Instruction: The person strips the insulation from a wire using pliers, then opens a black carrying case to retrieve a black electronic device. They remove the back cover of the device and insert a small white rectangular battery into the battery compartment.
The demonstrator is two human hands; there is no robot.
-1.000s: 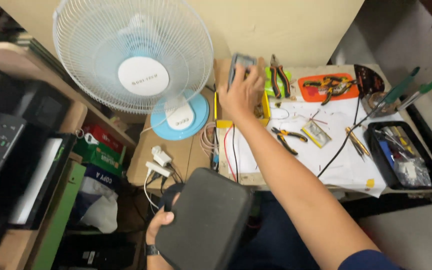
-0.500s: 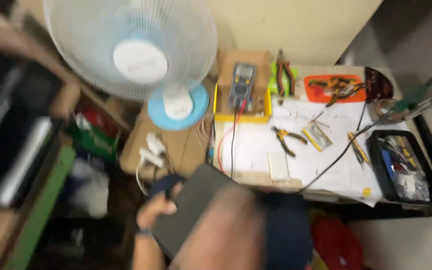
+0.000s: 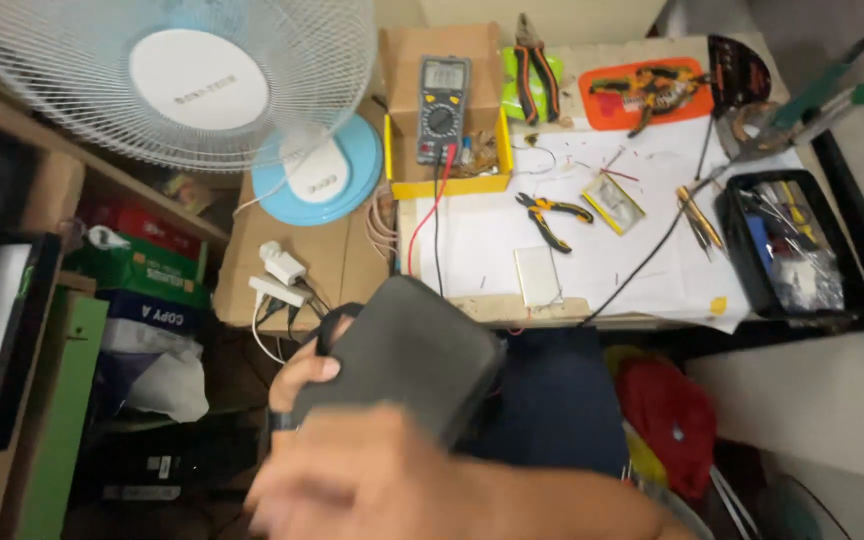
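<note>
Head view, looking down past the near edge of the counter (image 3: 472, 255); left hand (image 3: 304, 372) grips a dark grey zip case (image 3: 407, 355) below that edge, thumb lying on its left rim, fingers curled under and out of sight; case is a rounded rectangle, matte fabric skin, tilted, its far corner just short of the counter's near edge; right hand (image 3: 352, 480) low in frame, close to the lens and motion-blurred, overlapping the case's near end; cannot tell whether its fingers are spread or closed, or whether they touch the case.

On the counter, white paper covers the middle; grey multimeter (image 3: 442, 105) with yellow trim lies in a shallow yellow-edged cardboard box at the far left corner, red and black leads trailing to the near edge; small cutters (image 3: 550, 215) with yellow-and-black grips mid-counter; larger pliers (image 3: 535, 65) at the far edge; black plastic tray (image 3: 790, 245) of small tools toward the right edge; white table fan (image 3: 187, 85) with pale blue round base off the left edge.
</note>
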